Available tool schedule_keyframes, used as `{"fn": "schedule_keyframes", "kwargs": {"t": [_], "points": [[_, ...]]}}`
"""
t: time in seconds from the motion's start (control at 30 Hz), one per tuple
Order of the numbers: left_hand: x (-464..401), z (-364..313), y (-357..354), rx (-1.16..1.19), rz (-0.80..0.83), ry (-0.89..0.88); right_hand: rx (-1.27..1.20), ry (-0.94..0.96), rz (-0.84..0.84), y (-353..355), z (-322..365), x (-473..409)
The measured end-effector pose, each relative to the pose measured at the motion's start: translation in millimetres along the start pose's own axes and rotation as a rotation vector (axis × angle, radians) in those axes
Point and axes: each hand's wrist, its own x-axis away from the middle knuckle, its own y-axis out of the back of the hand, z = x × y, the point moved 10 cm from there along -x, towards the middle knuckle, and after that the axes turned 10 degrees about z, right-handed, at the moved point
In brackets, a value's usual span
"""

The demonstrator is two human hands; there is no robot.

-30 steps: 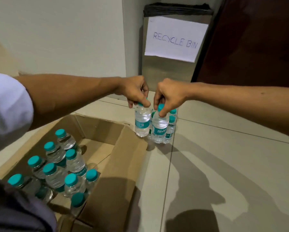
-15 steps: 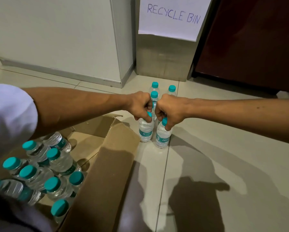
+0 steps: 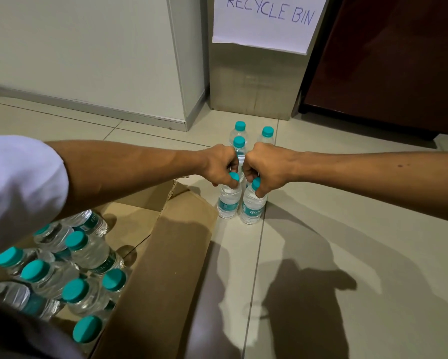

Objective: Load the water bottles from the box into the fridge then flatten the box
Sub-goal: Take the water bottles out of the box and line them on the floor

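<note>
My left hand (image 3: 221, 165) grips the teal cap of a small water bottle (image 3: 228, 200) standing on the tiled floor. My right hand (image 3: 263, 168) grips the cap of a second bottle (image 3: 252, 206) right beside it. Both bottles stand upright with their bases on the floor. Behind my hands stand three more bottles (image 3: 239, 130), partly hidden. The open cardboard box (image 3: 165, 255) lies at lower left with several teal-capped bottles (image 3: 85, 252) inside.
A metal bin with a paper sign reading RECYCLE BIN (image 3: 254, 81) stands against the wall just behind the bottles. A dark brown door or cabinet (image 3: 388, 60) is at the right. A white wall corner (image 3: 186, 99) juts out at left.
Both hands came down with their bottles, and the bottles now stand on the floor in front of the earlier ones. The camera has tilted down.
</note>
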Motion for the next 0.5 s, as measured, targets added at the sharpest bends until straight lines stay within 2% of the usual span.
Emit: {"fn": "schedule_keyframes", "kwargs": {"t": [0.2, 0.5], "points": [[6, 8, 2, -0.006, 0.066, 0.053, 0.103, 0.004, 0.013, 10, 5, 3], [69, 40, 41, -0.131, -0.035, 0.155, 0.119, 0.092, -0.215, 61, 46, 6]]}}
